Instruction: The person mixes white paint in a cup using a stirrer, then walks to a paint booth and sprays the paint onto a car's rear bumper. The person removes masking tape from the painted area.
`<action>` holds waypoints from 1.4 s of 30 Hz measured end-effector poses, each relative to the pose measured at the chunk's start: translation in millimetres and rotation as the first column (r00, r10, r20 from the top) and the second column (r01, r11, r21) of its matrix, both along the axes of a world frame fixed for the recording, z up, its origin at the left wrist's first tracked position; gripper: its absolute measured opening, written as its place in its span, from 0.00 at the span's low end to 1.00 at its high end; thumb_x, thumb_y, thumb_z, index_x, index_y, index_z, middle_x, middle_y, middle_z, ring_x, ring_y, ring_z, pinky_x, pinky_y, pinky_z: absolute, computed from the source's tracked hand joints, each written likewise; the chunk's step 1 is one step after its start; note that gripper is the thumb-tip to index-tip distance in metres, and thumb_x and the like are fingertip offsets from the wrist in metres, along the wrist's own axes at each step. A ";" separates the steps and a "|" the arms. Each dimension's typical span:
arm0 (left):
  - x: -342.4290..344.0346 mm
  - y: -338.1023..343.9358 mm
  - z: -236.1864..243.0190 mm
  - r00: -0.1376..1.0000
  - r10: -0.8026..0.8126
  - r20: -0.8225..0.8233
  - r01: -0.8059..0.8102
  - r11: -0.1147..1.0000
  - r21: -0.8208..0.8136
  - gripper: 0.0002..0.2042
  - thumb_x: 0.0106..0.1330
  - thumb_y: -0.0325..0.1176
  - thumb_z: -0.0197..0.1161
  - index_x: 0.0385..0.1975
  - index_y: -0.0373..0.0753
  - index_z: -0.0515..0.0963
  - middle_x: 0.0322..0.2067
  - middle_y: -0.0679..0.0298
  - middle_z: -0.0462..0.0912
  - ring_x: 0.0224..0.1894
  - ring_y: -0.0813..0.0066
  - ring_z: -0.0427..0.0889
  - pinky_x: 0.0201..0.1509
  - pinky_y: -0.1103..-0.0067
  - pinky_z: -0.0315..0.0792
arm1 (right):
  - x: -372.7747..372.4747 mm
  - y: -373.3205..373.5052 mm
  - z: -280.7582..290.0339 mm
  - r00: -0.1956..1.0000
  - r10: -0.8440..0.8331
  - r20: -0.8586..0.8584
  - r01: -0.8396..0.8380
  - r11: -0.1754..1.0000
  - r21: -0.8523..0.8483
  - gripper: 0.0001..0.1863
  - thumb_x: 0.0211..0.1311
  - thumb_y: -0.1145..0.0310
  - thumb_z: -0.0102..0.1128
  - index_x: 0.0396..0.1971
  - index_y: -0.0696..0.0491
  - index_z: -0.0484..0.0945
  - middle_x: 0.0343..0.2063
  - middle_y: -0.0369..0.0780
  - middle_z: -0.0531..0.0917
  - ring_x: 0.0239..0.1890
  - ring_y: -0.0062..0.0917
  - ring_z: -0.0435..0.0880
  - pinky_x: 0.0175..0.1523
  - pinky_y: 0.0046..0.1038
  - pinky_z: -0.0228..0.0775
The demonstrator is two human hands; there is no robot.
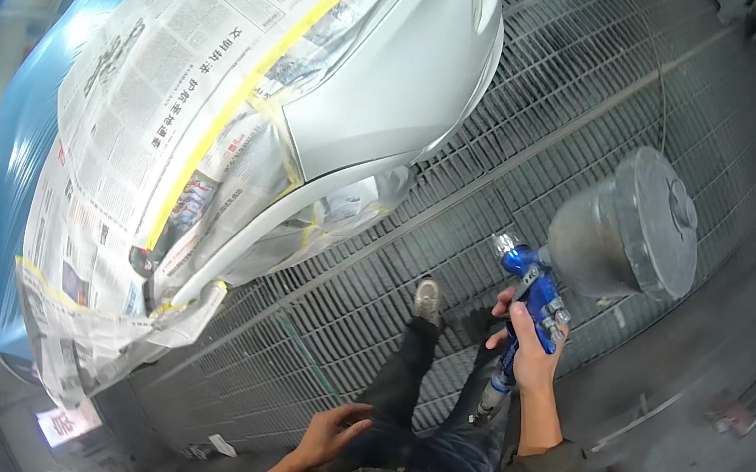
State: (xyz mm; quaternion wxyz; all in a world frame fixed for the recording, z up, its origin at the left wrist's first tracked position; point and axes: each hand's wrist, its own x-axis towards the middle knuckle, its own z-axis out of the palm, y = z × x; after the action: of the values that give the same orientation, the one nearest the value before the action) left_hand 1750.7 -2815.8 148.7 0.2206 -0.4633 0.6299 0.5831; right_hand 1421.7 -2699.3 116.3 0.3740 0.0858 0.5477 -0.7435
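Blue gun (pixel 544 302), grey cup (pixel 595 239) attached, is in the right hand (pixel 534 355), fingers clamped round its handle. Left of the gun hangs the left hand (pixel 328 438), thumb and fingers loosely apart. Left beyond the gun stands the part-papered car (pixel 379 85); below it, grating (pixel 571 58).

Gray slatted metal floor (pixel 520 175), seen from above.
A long flat strip (pixel 366 249) crosses the grating diagonally; one pale shoe (pixel 428 297) stands on the bars, and a small white scrap (pixel 222 444) lies at lower left.

Workshop: spray gun (pixel 543 303), masked car (pixel 392 87)
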 end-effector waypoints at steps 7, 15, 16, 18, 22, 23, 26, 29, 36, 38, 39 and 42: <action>81.6 -53.7 -24.6 0.991 0.076 0.108 -0.075 0.997 -0.011 0.16 0.71 0.34 0.64 0.54 0.33 0.79 0.41 0.58 0.88 0.42 0.74 0.88 0.47 0.78 0.79 | 50.4 -39.3 -54.9 0.999 -0.004 0.044 0.010 0.990 -0.144 0.16 0.68 0.70 0.61 0.51 0.62 0.77 0.40 0.40 0.83 0.40 0.22 0.83 0.28 0.20 0.78; 111.8 -70.1 -44.3 0.983 -0.051 0.176 0.057 0.998 -0.027 0.15 0.70 0.35 0.65 0.51 0.32 0.80 0.40 0.56 0.88 0.42 0.73 0.87 0.46 0.77 0.79 | 65.5 -50.8 -119.3 0.967 -0.249 0.049 0.249 0.968 0.020 0.15 0.68 0.68 0.61 0.49 0.61 0.79 0.42 0.41 0.85 0.40 0.24 0.83 0.26 0.26 0.79; 107.6 -67.1 -41.7 0.984 -0.052 0.169 0.058 0.998 -0.032 0.16 0.70 0.35 0.65 0.52 0.32 0.80 0.40 0.56 0.88 0.42 0.72 0.87 0.47 0.76 0.79 | 60.8 -51.8 -124.2 0.944 -0.327 -0.033 0.329 0.941 0.075 0.14 0.69 0.68 0.61 0.49 0.60 0.79 0.43 0.40 0.85 0.40 0.24 0.83 0.26 0.26 0.78; 97.9 -62.0 -35.4 0.987 -0.023 0.158 0.027 0.999 -0.023 0.15 0.73 0.32 0.61 0.52 0.29 0.78 0.39 0.56 0.86 0.42 0.71 0.84 0.47 0.76 0.77 | 47.9 -45.4 -126.7 0.875 -0.459 -0.156 0.477 0.872 0.109 0.14 0.69 0.68 0.60 0.49 0.59 0.78 0.43 0.40 0.84 0.41 0.23 0.82 0.26 0.27 0.79; 82.6 -58.6 -35.0 0.988 -0.031 0.150 0.030 0.999 0.010 0.13 0.73 0.32 0.61 0.50 0.31 0.81 0.40 0.59 0.87 0.43 0.75 0.82 0.47 0.78 0.76 | 15.6 -22.4 -122.4 0.754 -0.616 -0.230 0.646 0.758 0.089 0.14 0.69 0.69 0.58 0.50 0.60 0.76 0.44 0.41 0.83 0.41 0.23 0.81 0.26 0.27 0.80; 86.0 -57.4 -39.9 0.989 -0.024 0.149 0.021 1.000 0.023 0.13 0.73 0.32 0.61 0.50 0.31 0.81 0.40 0.59 0.86 0.43 0.75 0.82 0.47 0.77 0.76 | 8.3 -15.9 -117.3 0.734 -0.638 -0.235 0.668 0.740 0.076 0.14 0.70 0.70 0.58 0.51 0.60 0.75 0.44 0.42 0.83 0.41 0.23 0.81 0.26 0.27 0.81; 90.1 -54.1 -46.9 0.987 0.022 0.158 -0.030 0.998 0.049 0.13 0.73 0.33 0.61 0.50 0.31 0.80 0.40 0.59 0.86 0.43 0.74 0.83 0.47 0.77 0.76 | -4.9 -8.5 -103.8 0.673 -0.674 -0.306 0.723 0.685 0.083 0.13 0.70 0.71 0.56 0.49 0.61 0.75 0.43 0.42 0.82 0.41 0.23 0.81 0.26 0.26 0.81; 83.6 -49.9 -44.4 0.987 -0.011 0.158 0.006 0.999 0.036 0.13 0.73 0.33 0.61 0.50 0.30 0.80 0.40 0.58 0.86 0.44 0.73 0.83 0.48 0.77 0.76 | -15.9 -1.1 -104.7 0.622 -0.689 -0.373 0.763 0.639 0.092 0.11 0.70 0.70 0.58 0.45 0.61 0.78 0.41 0.40 0.81 0.39 0.21 0.80 0.25 0.24 0.78; 72.3 -44.0 -37.3 0.986 -0.032 0.161 0.025 0.999 0.048 0.14 0.73 0.34 0.61 0.50 0.30 0.80 0.40 0.57 0.86 0.44 0.72 0.83 0.49 0.76 0.76 | -36.8 11.1 -102.6 0.573 -0.708 -0.412 0.789 0.613 0.046 0.08 0.70 0.70 0.58 0.38 0.60 0.78 0.29 0.37 0.79 0.28 0.17 0.76 0.21 0.21 0.71; 68.3 -42.3 -37.8 0.984 -0.067 0.168 0.064 0.998 0.024 0.14 0.73 0.34 0.61 0.50 0.30 0.80 0.40 0.56 0.86 0.45 0.72 0.83 0.49 0.76 0.76 | -46.7 -1.1 -83.4 0.479 -0.758 -0.443 0.848 0.529 0.013 0.08 0.70 0.70 0.58 0.37 0.60 0.77 0.27 0.36 0.78 0.26 0.17 0.75 0.20 0.21 0.70; 65.7 -40.5 -37.4 0.982 -0.083 0.170 0.082 0.997 0.013 0.14 0.73 0.34 0.60 0.50 0.30 0.80 0.40 0.56 0.86 0.45 0.72 0.83 0.49 0.76 0.76 | -48.1 1.7 -84.2 0.508 -0.737 -0.446 0.830 0.558 0.023 0.08 0.70 0.70 0.58 0.38 0.60 0.77 0.28 0.36 0.78 0.27 0.17 0.75 0.20 0.21 0.71; 57.5 -38.2 -34.5 0.975 -0.129 0.184 0.127 0.992 0.020 0.14 0.74 0.35 0.60 0.50 0.30 0.80 0.40 0.55 0.87 0.45 0.71 0.84 0.49 0.76 0.76 | -48.6 17.9 -96.0 0.593 -0.679 -0.432 0.770 0.635 0.060 0.08 0.70 0.70 0.58 0.39 0.60 0.77 0.31 0.37 0.79 0.30 0.18 0.77 0.22 0.23 0.75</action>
State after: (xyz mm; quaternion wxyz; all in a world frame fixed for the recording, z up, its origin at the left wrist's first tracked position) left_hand 1808.2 -2854.0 114.2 0.3170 -0.4728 0.6330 0.5247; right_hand 1373.1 -2681.4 20.4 -0.0875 0.2056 0.6096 -0.7605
